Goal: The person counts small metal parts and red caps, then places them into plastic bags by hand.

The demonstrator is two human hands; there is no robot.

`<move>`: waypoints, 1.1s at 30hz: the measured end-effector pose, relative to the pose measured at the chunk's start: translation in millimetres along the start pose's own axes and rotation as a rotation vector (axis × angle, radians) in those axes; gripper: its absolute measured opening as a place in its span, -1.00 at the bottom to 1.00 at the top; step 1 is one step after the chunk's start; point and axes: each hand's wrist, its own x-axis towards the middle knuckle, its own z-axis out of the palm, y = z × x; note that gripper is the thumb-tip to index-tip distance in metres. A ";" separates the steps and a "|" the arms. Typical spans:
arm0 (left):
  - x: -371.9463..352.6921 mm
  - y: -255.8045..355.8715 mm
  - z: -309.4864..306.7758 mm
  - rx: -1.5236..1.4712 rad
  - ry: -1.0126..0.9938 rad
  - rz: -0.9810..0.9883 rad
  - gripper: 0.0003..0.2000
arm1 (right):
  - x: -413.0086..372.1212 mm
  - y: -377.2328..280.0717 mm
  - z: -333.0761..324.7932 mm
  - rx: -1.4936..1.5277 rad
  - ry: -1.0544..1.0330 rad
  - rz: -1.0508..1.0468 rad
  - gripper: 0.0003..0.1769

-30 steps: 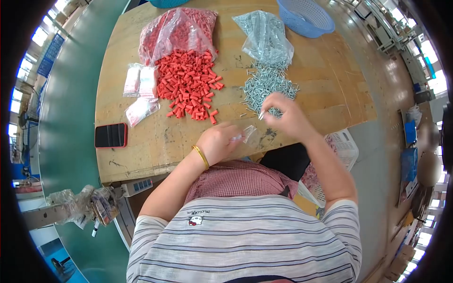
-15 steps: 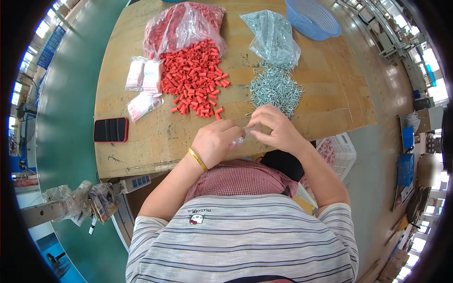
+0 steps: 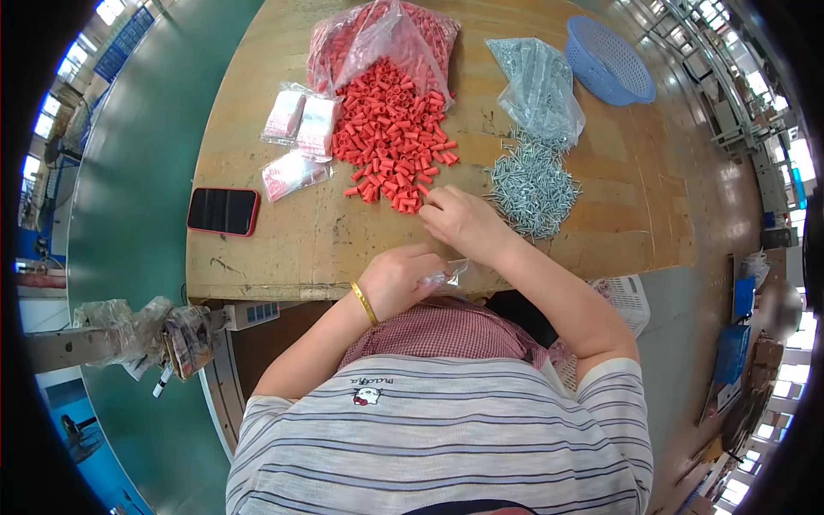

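My left hand (image 3: 399, 279) is closed on a small clear plastic bag (image 3: 453, 273) at the table's front edge; the bag sticks out past the fingertips. My right hand (image 3: 463, 223) is at the near edge of a heap of red plastic sleeves (image 3: 390, 137). Its fingers are bent and drawn together, pointing left, and whatever lies between them is hidden. Just right of that hand lies a pile of silvery screws (image 3: 534, 190). The sleeves spill from a large clear bag (image 3: 382, 43), and the screws from another clear bag (image 3: 539, 90).
Several small filled packets (image 3: 318, 124) lie left of the red heap. A phone (image 3: 223, 211) rests near the table's left edge. A blue perforated basket (image 3: 609, 64) stands at the back right. Below the table on the right is a white crate (image 3: 631, 305).
My right hand has left the small bag and moved up and left to the red sleeves. My left hand keeps the bag, slightly lower. The view has shifted, so the table's contents appear further right.
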 end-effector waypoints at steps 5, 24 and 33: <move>0.6 -7.6 1.7 0.016 0.010 -0.019 -0.85 | -8.4 1.1 -2.3 -0.145 -0.010 -0.006 -0.84; 33.5 -13.4 -0.7 0.125 0.010 -0.031 -0.84 | -39.1 -16.9 -37.6 0.669 0.269 0.448 -0.80; 44.9 -8.7 2.1 0.174 0.023 0.055 -0.82 | -52.1 -17.9 -51.1 0.441 0.229 0.347 -0.70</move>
